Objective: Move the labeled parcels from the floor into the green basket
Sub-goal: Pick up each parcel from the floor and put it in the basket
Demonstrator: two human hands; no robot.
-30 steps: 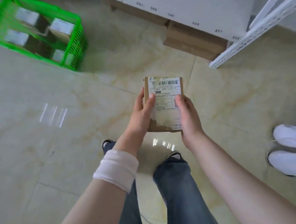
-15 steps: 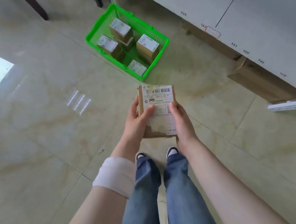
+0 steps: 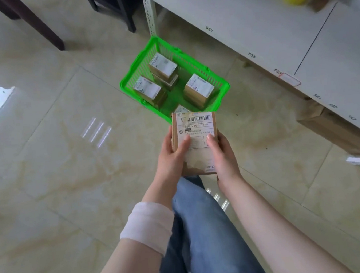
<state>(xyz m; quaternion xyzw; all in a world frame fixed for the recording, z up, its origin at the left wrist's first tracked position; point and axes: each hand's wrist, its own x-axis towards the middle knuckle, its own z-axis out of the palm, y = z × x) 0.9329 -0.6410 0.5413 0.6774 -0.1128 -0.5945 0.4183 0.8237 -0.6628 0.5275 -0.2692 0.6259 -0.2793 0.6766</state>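
Tile floor (image 3: 64, 174); parcel (image 3: 198, 127), long axis toward basket (image 3: 224, 85); left hand (image 3: 170, 159), right hand (image 3: 225, 157) fingers gripping

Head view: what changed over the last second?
The camera turned and closed on the green basket, which went from far upper left to just beyond the parcel. Nothing was taken or released: left hand and right hand grip the parcel as before, label up. The boxes in the basket are unmoved.
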